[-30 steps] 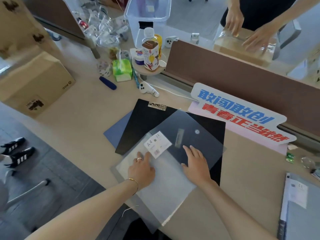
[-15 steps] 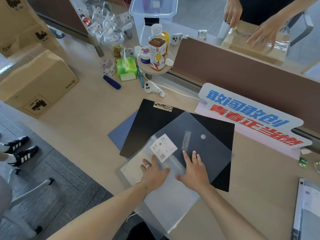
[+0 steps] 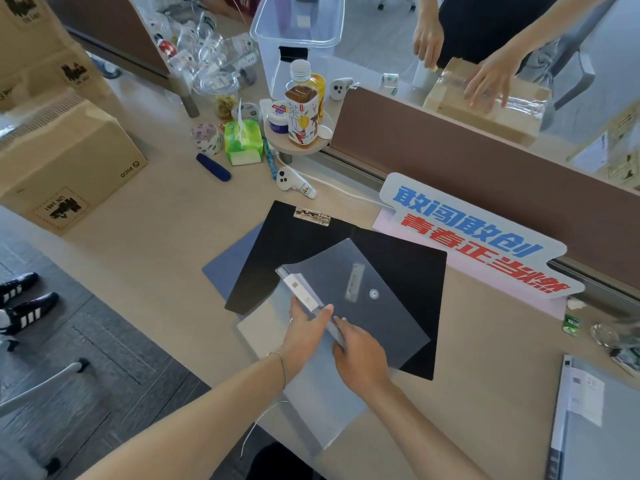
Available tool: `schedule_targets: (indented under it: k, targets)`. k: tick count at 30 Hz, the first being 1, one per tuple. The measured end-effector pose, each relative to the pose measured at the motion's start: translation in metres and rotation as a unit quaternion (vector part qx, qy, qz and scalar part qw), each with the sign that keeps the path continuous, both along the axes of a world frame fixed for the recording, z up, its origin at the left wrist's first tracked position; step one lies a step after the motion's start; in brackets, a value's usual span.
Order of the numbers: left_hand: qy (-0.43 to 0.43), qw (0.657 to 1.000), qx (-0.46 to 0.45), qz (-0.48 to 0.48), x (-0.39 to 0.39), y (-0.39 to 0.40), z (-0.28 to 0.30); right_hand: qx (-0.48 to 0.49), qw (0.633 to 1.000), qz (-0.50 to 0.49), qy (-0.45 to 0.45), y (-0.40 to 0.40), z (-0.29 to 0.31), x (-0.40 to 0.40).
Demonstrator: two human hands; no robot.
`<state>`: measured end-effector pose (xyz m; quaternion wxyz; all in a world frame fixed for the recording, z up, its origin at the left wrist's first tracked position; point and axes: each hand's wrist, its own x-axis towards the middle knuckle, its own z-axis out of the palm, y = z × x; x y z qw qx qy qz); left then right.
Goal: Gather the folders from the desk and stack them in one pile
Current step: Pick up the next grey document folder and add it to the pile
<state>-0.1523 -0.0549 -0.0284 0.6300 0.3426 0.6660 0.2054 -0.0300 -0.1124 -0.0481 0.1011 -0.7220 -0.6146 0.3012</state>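
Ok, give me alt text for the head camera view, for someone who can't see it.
A person's left hand and right hand lift the edge of a translucent folder off a pile on a beige desk. Under it lie a clear snap envelope, a black clipboard and a blue folder. Another folder lies apart at right.

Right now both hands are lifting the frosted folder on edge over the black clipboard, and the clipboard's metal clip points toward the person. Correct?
Not quite. In the head view the metal clip sits at the far end of the black clipboard, pointing away from the person. The rest holds: the left hand and right hand tilt the frosted folder on edge over it.
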Motion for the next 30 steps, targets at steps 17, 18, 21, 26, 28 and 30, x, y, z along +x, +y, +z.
schedule_targets:
  k: [17,18,21,26,28,30]
  targets:
    - [0.104,0.971,0.194,0.093,-0.04,-0.022,0.124,-0.011,0.964,-0.06,0.26,0.006,0.042,0.028]
    - [0.095,0.971,0.199,0.096,-0.046,-0.025,0.128,-0.034,0.953,-0.085,0.288,0.008,0.042,0.029]
    - [0.051,0.971,0.199,0.126,-0.062,-0.029,0.135,-0.095,0.912,-0.158,0.367,0.017,0.036,0.031]
    - [-0.007,0.973,0.174,0.15,-0.073,-0.032,0.141,-0.158,0.861,-0.204,0.439,0.022,0.036,0.036]
    - [-0.015,0.974,0.164,0.155,-0.076,-0.03,0.139,-0.159,0.848,-0.217,0.457,0.019,0.043,0.04]
    - [-0.026,0.975,0.151,0.159,-0.077,-0.028,0.136,-0.161,0.844,-0.215,0.463,0.013,0.048,0.045]
